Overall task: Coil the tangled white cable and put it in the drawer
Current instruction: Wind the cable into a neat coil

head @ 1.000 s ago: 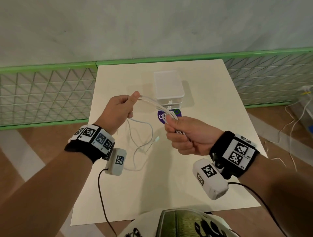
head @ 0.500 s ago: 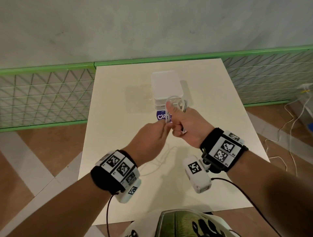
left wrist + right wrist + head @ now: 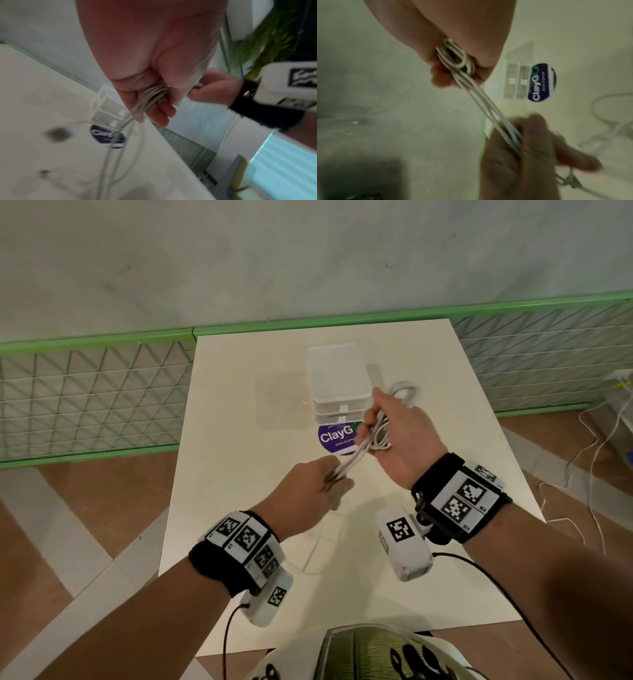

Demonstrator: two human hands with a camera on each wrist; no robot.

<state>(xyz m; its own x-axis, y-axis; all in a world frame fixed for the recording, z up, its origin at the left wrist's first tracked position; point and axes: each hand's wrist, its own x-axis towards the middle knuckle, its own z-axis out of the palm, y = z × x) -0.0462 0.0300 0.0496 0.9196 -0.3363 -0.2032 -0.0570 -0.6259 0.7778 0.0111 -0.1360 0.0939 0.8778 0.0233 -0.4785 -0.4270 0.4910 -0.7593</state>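
The white cable (image 3: 356,451) runs as several taut strands between my two hands above the table. My right hand (image 3: 373,426) grips the bundled loops, and more loops (image 3: 406,392) stick out beyond its thumb. My left hand (image 3: 337,477) pinches the strands lower left. In the right wrist view the coil (image 3: 453,59) sits in the curled fingers. In the left wrist view the strands (image 3: 154,93) pass through my fingers. A loose tail (image 3: 313,546) lies on the table. The small white drawer unit (image 3: 337,381) stands behind my hands, both drawers closed.
A round blue sticker (image 3: 334,436) lies in front of the drawer unit on the white table (image 3: 239,440). A green mesh fence (image 3: 85,395) runs behind the table. Loose white wires (image 3: 582,467) trail on the floor at right.
My left hand came in from the far left to meet the right hand, then drew back down and left with the strands. The right hand shifted right, with more loops in it.
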